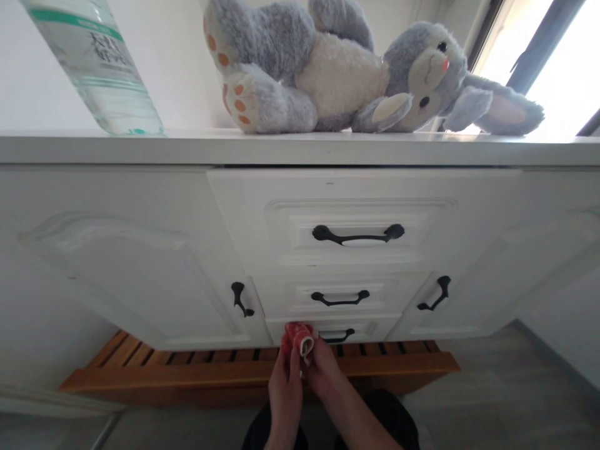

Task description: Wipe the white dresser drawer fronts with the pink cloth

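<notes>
Low in the head view, both my hands meet around a small bunched red cloth (pixel 297 334) with a white rolled edge. My left hand (pixel 287 378) holds its left and lower side, fingers closed on it. On the right side, my right hand (pixel 322 369) is closed on the same cloth. The cloth overlaps the front of the bottom drawer (pixel 375 328) in the picture, just left of that drawer's black handle (pixel 340 336). What the cloth is exactly cannot be made out.
A white cabinet (pixel 117 250) with black handles fills the view. On its top lie a grey plush rabbit (pixel 342 75) and a clear bottle (pixel 107 75) with a green-banded label. A slatted wooden bench (pixel 210 375) stands below, above a grey floor.
</notes>
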Demonstrator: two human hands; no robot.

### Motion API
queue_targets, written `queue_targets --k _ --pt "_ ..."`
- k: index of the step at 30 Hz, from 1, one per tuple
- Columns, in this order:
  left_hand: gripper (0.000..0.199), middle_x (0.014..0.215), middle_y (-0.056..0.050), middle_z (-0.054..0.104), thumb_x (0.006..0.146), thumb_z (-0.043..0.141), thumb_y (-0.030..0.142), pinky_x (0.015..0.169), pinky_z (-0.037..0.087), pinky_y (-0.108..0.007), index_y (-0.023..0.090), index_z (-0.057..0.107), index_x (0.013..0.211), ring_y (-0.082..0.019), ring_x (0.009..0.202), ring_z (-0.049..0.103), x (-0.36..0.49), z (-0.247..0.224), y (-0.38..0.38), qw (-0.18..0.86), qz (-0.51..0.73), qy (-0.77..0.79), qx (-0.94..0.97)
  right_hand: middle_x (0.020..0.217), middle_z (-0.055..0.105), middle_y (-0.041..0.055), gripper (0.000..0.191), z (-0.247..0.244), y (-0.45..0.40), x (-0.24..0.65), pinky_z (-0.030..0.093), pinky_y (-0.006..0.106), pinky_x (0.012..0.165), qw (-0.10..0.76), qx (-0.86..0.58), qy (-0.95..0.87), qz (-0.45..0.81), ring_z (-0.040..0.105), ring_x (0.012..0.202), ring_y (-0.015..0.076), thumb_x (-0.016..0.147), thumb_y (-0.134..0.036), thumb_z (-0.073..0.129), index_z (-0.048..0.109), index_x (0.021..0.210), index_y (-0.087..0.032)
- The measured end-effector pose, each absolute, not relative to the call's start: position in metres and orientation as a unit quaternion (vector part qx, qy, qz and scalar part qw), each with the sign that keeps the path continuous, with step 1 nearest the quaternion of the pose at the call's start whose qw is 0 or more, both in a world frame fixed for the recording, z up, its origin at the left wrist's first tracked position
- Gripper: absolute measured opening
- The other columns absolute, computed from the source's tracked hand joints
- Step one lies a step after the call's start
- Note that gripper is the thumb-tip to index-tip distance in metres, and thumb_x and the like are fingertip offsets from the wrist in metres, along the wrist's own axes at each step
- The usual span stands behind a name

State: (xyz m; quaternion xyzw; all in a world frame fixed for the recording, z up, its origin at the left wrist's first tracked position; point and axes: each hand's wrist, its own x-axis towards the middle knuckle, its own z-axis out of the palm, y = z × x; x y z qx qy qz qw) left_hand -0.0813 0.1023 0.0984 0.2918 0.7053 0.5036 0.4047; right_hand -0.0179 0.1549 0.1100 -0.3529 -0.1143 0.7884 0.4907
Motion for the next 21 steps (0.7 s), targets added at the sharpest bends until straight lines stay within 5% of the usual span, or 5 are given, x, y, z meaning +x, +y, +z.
queue_targets --k 4,10,14,21 --pt "0.048 0.113 -0.026 0.076 0.087 0.049 0.041 0.098 0.051 -0.046 0.007 0.068 0.114 -0.036 0.106 0.071 -0.043 0.092 0.12 0.391 0.455 0.714 0.36 0.078 0.074 0.0048 0.017 0.083 0.17 0.017 0.056 0.031 0.07 0.5 -0.341 -0.051 0.794 0.068 0.079 0.0202 0.062 -0.026 0.08 0.072 0.075 -0.017" --pt "0.043 0.123 -0.021 0.074 0.089 0.049 0.037 0.1 0.048 -0.04 0.013 0.068 0.119 -0.032 0.112 0.069 0.039 0.084 0.135 0.484 0.474 0.595 0.432 0.086 0.075 0.0035 0.026 0.078 0.163 0.121 0.057 0.033 0.082 0.609 -0.401 -0.084 0.679 0.069 0.083 0.0205 0.06 -0.028 0.082 0.076 0.085 -0.021" --pt "0.037 0.101 -0.017 0.08 0.088 0.05 0.04 0.088 0.05 -0.039 0.015 0.074 0.101 -0.03 0.095 0.071 0.068 0.062 0.142 0.52 0.465 0.563 0.443 0.096 0.077 0.0075 0.036 0.074 0.16 0.159 0.056 0.032 0.078 0.609 -0.452 -0.138 0.637 0.07 0.09 0.0235 0.063 -0.036 0.082 0.077 0.095 -0.02" --pt "0.046 0.085 -0.018 0.082 0.076 0.057 0.052 0.072 0.055 -0.04 0.011 0.076 0.084 -0.033 0.08 0.074 0.038 0.002 0.143 0.542 0.466 0.594 0.369 0.063 0.069 0.0062 0.046 0.027 0.161 0.124 0.049 0.03 0.057 0.541 -0.513 -0.155 0.648 0.067 0.064 0.0221 0.054 -0.055 0.085 0.071 0.073 -0.015"
